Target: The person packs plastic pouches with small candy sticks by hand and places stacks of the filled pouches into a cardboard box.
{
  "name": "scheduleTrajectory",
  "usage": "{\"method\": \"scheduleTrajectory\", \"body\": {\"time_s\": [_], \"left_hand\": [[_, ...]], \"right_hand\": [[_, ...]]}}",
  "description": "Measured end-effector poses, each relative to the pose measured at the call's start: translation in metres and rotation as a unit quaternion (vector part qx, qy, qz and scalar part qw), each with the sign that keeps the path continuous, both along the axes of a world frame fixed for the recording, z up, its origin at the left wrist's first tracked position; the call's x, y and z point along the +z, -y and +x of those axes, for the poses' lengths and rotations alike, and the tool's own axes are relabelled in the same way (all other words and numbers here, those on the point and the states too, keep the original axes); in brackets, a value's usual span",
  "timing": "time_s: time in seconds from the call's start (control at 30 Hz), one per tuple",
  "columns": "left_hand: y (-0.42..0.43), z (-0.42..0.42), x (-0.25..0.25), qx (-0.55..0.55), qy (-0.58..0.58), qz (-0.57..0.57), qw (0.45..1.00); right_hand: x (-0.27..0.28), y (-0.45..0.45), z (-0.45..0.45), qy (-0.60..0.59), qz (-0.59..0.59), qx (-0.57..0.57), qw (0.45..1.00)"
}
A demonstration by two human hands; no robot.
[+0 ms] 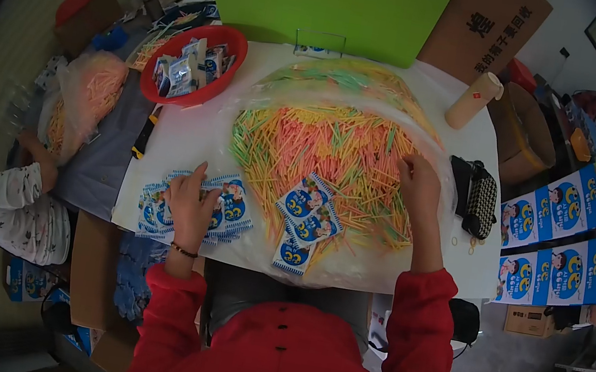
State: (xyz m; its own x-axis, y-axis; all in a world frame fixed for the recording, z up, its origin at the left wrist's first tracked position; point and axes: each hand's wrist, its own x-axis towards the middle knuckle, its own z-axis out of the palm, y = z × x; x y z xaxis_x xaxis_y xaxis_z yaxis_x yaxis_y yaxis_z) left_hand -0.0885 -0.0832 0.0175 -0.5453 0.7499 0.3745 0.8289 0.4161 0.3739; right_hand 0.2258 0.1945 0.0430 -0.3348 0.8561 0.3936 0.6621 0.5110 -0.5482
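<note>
One white tabletop (185, 138) is filling the middle of a pretty cluttered room, with one big lime-green board (327, 0) standing along its far side. One co-worker in a white patterned shirt (25, 209) is sitting over on the left, and two rows of blue-and-white printed cartons (556, 207) are sitting off to the right. One clear plastic bag (329, 86) is hogging the tabletop, and loads of thin pink, yellow and green sticks (335, 145) are spreading out of it, way too many to count. One red basin (234, 78) is holding a heap of packets at far left; one beige bottle (473, 103) is standing at far right, and one checkered pouch (481, 203) is lying nearer.

Left hand (194, 201) is angling forward over an overlapping pile of blue-and-white sachets (234, 203), fingers wide apart; I'm not managing a count there. Right hand (417, 181) is curling narrow at the sticks, can't tell if it's pinching any. Three sachets are lying overlapped on the sticks, between the hands.
</note>
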Motion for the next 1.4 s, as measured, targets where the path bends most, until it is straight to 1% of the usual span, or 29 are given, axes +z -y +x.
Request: {"method": "scheduleTrajectory", "body": {"time_s": [0.03, 0.07, 0.1, 0.17, 0.2, 0.33, 0.4, 0.47, 0.5, 0.57, 0.6, 0.63, 0.67, 0.7, 0.77, 0.8, 0.87, 0.97, 1.0, 1.07, 1.13, 1.17, 1.2, 1.23, 1.27, 1.3, 1.33, 1.37, 1.4], "left_hand": [[-0.004, 0.002, 0.003, -0.001, -0.001, 0.004, 1.0], [-0.009, 0.006, 0.006, 0.023, -0.084, 0.014, 0.996], [-0.014, 0.011, 0.011, 0.047, -0.167, 0.024, 0.985], [-0.023, 0.025, 0.022, 0.017, -0.177, 0.038, 0.983], [-0.027, 0.034, 0.026, -0.012, -0.185, 0.049, 0.981], [-0.058, 0.069, 0.013, -0.161, -0.034, 0.07, 0.984], [-0.077, 0.079, -0.002, -0.171, -0.015, 0.053, 0.984], [-0.091, 0.083, -0.015, -0.185, 0.007, 0.037, 0.982], [-0.096, 0.084, -0.02, -0.184, 0.002, 0.032, 0.982], [-0.104, 0.086, -0.026, -0.184, 0.002, 0.027, 0.983], [-0.106, 0.086, -0.027, -0.184, 0.033, 0.024, 0.982], [-0.108, 0.085, -0.029, -0.184, 0.064, 0.019, 0.981], [-0.109, 0.084, -0.033, -0.187, 0.066, 0.019, 0.98], [-0.11, 0.081, -0.036, -0.19, 0.087, 0.027, 0.978], [-0.113, 0.08, -0.042, -0.195, 0.107, 0.034, 0.974], [-0.114, 0.08, -0.044, -0.195, 0.103, 0.054, 0.974], [-0.114, 0.081, -0.046, -0.194, 0.098, 0.069, 0.974], [-0.112, 0.081, -0.042, -0.21, 0.083, 0.095, 0.97], [-0.111, 0.081, -0.038, -0.219, 0.126, 0.125, 0.959], [-0.111, 0.081, -0.029, -0.234, 0.164, 0.155, 0.946], [-0.11, 0.084, -0.018, -0.205, 0.354, 0.171, 0.897], [-0.111, 0.082, -0.023, -0.205, 0.354, 0.173, 0.896], [-0.111, 0.078, -0.024, -0.203, 0.448, 0.173, 0.853], [-0.109, 0.075, -0.027, -0.199, 0.538, 0.172, 0.801], [-0.107, 0.076, -0.03, -0.195, 0.538, 0.174, 0.802], [-0.104, 0.082, -0.013, -0.158, 0.666, 0.17, 0.709], [-0.101, 0.086, -0.004, -0.117, 0.776, 0.162, 0.598], [-0.1, 0.084, -0.011, -0.152, 0.813, 0.189, 0.529], [-0.099, 0.085, -0.011, -0.153, 0.813, 0.187, 0.53]], "right_hand": [[0.002, -0.008, -0.008, 0.071, 0.007, -0.006, 0.997], [0.004, -0.017, -0.016, 0.141, 0.013, -0.012, 0.99], [0.001, -0.027, -0.023, 0.139, 0.016, -0.013, 0.99], [-0.013, -0.045, -0.037, 0.325, -0.052, -0.062, 0.942], [-0.021, -0.053, -0.04, 0.325, -0.052, -0.059, 0.943], [-0.026, -0.077, -0.046, 0.407, -0.056, 0.015, 0.912], [-0.027, -0.086, -0.036, 0.429, -0.053, 0.022, 0.902], [-0.042, -0.095, -0.017, 0.295, -0.024, -0.016, 0.955], [-0.038, -0.092, -0.009, 0.297, -0.022, -0.018, 0.954], [-0.021, -0.073, 0.013, 0.142, -0.067, -0.015, 0.987], [-0.013, -0.059, 0.021, 0.146, -0.069, -0.018, 0.987], [-0.006, -0.044, 0.029, 0.006, -0.169, 0.015, 0.986], [-0.003, -0.028, 0.033, -0.136, -0.263, 0.047, 0.954], [-0.01, -0.013, 0.037, -0.136, -0.263, 0.042, 0.954], [-0.032, 0.019, 0.04, -0.317, -0.299, 0.198, 0.878], [-0.053, 0.037, 0.036, -0.317, -0.299, 0.195, 0.878], [-0.093, 0.068, 0.024, -0.419, -0.301, 0.054, 0.855], [-0.103, 0.083, 0.022, -0.466, -0.302, 0.085, 0.827], [-0.099, 0.087, 0.021, -0.47, -0.304, 0.082, 0.825], [-0.089, 0.089, 0.021, -0.416, -0.297, 0.093, 0.854], [-0.097, 0.084, 0.027, -0.391, -0.31, 0.105, 0.86], [-0.101, 0.082, 0.03, -0.362, -0.325, 0.118, 0.866], [-0.094, 0.082, 0.028, -0.36, -0.325, 0.121, 0.866], [-0.088, 0.082, 0.025, -0.401, -0.354, 0.094, 0.839], [-0.082, 0.083, 0.023, -0.441, -0.384, 0.067, 0.808], [-0.072, 0.084, 0.022, -0.44, -0.387, 0.069, 0.807], [-0.062, 0.086, 0.02, -0.468, -0.388, 0.023, 0.794], [-0.057, 0.086, 0.019, -0.494, -0.388, -0.024, 0.778], [-0.062, 0.083, 0.019, -0.495, -0.388, -0.025, 0.777]]}}
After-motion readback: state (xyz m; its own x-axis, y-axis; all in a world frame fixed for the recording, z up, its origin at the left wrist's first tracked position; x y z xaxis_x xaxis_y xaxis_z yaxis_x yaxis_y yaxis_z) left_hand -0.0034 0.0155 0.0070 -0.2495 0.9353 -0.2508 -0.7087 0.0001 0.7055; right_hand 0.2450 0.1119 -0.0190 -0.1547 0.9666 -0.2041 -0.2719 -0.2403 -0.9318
